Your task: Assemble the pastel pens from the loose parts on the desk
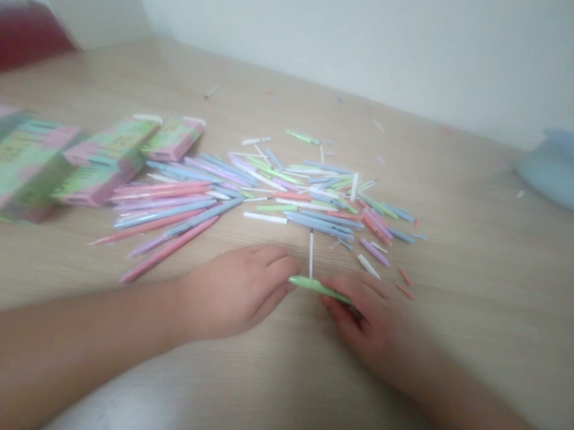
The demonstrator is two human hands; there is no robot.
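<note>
Between my hands is a light-green pen barrel (311, 284), lying nearly level just above the table. My right hand (375, 317) is closed around its right part, thumb and fingers pinching it. The fingers of my left hand (246, 289) are bent together at the barrel's left tip; blur softens the contact there. A thin white refill (311, 254) with a dark tip lies just beyond the barrel, pointing away. Past my hands spreads a heap of loose pen parts (319, 223) in blue, green, white, purple and coral. Left of it, longer pens (172, 219) lie in a fanned pile.
Several pink-and-green printed boxes (27, 165) stand at the left. A light-blue bag-like object (560, 167) sits at the right edge. Small coral pieces (405, 277) and other bits are scattered over the wooden table (478, 299). A white wall (370, 47) rises behind.
</note>
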